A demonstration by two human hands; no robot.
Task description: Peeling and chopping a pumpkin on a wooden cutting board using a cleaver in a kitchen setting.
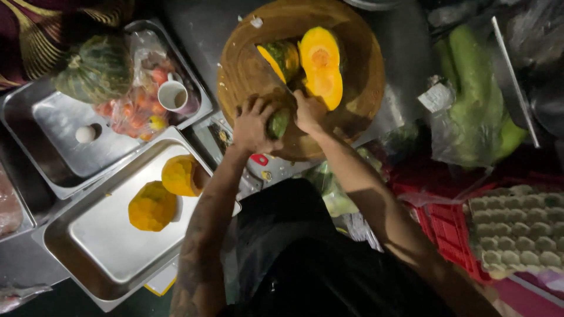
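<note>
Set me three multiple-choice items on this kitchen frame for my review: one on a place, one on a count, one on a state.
1. Where do the peeled pumpkin pieces lie?
A. in the near steel tray
B. on the chopping board
C. in the egg carton

2. How many eggs lie in the far steel tray?
A. three
B. one
C. none

3. How is the whole pumpkin at the top left?
A. halved
B. peeled
C. uncut, green skin on

Answers: 1 A, two orange pieces rest in that tray. 2 B, a single egg shows. 3 C, its striped skin is unbroken.
</note>
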